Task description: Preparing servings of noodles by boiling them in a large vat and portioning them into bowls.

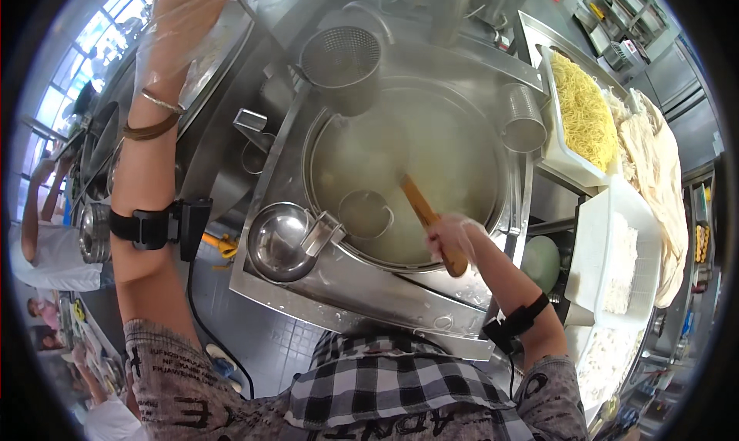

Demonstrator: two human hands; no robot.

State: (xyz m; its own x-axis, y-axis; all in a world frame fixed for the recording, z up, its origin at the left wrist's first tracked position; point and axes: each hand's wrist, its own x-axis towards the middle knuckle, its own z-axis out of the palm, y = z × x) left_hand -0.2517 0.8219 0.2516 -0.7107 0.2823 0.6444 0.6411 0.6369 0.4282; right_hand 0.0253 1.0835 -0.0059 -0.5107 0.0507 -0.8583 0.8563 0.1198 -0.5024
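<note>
My left hand (193, 14), in a clear plastic glove, reaches to the upper left, its fingers partly cut off by the frame's edge. It grips the long handle of a perforated metal noodle strainer (340, 57), which is tilted over the far left rim of a large round pot (308, 175). Cloudy, steaming liquid (444, 146) fills the pot. My right hand (453, 239), also gloved, is closed around a wooden stick (418, 198). The stick's far end dips into the liquid. A round ladle or strainer (365, 213) sits partly submerged near the pot's front left.
A metal bowl (280, 242) stands at the pot's left front. Another perforated strainer (522, 118) hangs at its right rim. Right of the stove are a tub of yellow noodles (583, 112), a cloth (652, 193) and a white basket (589, 250) of pale noodles. Other people work at far left.
</note>
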